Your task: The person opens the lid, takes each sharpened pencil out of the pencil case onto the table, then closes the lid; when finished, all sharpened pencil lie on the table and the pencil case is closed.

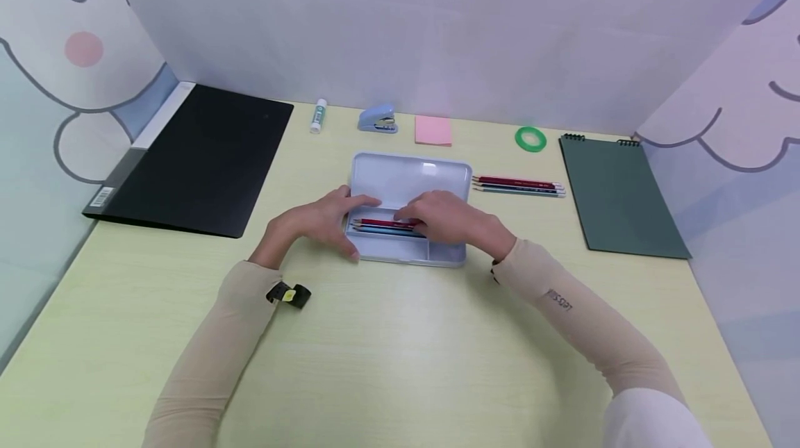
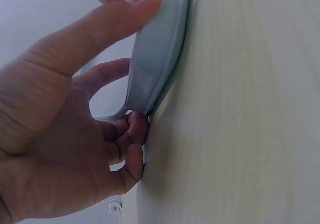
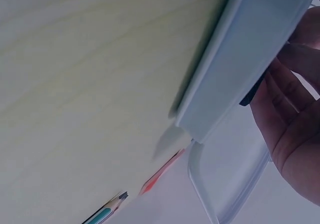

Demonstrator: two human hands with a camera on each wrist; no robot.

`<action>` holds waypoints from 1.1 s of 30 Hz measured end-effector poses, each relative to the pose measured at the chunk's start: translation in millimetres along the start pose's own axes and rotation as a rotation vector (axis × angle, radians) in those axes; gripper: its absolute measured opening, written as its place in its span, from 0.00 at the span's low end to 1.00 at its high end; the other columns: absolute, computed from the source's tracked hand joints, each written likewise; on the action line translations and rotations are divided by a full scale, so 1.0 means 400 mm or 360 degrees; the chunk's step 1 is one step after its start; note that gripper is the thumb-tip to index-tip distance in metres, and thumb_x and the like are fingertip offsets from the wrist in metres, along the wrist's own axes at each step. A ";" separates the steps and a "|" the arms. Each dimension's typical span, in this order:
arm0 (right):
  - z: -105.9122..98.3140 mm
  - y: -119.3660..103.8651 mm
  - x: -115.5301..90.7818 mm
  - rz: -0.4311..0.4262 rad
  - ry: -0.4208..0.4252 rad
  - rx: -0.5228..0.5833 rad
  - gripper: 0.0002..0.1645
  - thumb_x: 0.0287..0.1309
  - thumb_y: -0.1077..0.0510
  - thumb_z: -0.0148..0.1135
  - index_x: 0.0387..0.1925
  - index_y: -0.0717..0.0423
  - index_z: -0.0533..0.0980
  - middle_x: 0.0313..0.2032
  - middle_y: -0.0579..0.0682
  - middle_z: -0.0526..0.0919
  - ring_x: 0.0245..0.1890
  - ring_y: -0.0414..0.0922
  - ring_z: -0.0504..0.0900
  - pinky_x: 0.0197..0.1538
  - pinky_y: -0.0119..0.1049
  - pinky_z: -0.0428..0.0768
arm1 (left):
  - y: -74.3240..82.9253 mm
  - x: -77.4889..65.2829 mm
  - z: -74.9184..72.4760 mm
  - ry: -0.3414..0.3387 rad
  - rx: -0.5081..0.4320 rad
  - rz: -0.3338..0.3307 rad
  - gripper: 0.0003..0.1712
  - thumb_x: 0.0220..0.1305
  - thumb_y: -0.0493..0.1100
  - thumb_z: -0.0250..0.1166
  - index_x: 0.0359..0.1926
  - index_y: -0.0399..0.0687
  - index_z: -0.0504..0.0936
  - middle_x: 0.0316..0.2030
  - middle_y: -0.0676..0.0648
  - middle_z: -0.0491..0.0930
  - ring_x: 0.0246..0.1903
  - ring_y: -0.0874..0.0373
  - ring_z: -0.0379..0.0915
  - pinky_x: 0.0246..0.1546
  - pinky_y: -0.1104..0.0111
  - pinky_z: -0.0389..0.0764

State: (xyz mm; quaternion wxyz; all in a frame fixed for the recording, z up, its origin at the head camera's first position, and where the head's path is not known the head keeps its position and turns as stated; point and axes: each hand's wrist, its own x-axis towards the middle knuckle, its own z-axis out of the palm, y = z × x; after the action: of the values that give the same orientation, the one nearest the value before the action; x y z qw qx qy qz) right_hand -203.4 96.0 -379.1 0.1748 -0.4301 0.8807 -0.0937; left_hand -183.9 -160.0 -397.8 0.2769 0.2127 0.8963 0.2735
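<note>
Pencil case, open, pencils divided between case and table

Item 1. Pencil case [image 1: 394, 248], pale, flat on the table between the two hands. Lid [image 1: 400, 173] folded back on the far side. Two compartments visible along the near side, one longer, one shorter.

Item 2. Pencils, inside: a red pencil [image 1: 375, 222] and blue pencils [image 1: 384, 230], lying lengthwise in the far compartment, tips to the left; exact count hidden by the hand.

Item 3. Pencils, outside: a small row of pencils [image 1: 515, 181], red and dark, on the table just right of the lid, tips towards it.

Item 4. Left hand [image 1: 321, 222]: thumb and forefinger spread to straddle the case's left end, gripping it; other fingers bent by the corner.

Item 5. Right hand [image 1: 444, 215]: fingers bent down over the pencils in the case. Whether they pinch one cannot be told.

Progress, as judged: part-way. One group lies in the case and lined up; the outside row remains apart, and the lid is not closed. Whether pencils are going in or coming out, one moment does not settle.

Also present: stapler [image 1: 378, 119], glue stick [image 1: 318, 117], black folder [image 1: 206, 156].
</note>
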 end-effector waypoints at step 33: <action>-0.061 0.091 -0.192 0.0091 0.0236 0.0016 0.21 0.53 0.70 0.71 0.50 0.54 0.85 0.43 0.49 0.88 0.37 0.44 0.82 0.42 0.41 0.81 | -0.003 -0.001 0.001 0.0006 0.0013 0.0000 0.58 0.42 0.51 0.83 0.74 0.64 0.62 0.60 0.39 0.62 0.60 0.46 0.60 0.57 0.53 0.71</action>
State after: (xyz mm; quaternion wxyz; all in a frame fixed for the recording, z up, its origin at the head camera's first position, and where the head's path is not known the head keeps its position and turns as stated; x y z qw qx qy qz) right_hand -195.7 179.4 -350.8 0.1136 -0.3958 0.9027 -0.1246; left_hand -183.6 -161.0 -398.4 0.2742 0.2133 0.8979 0.2705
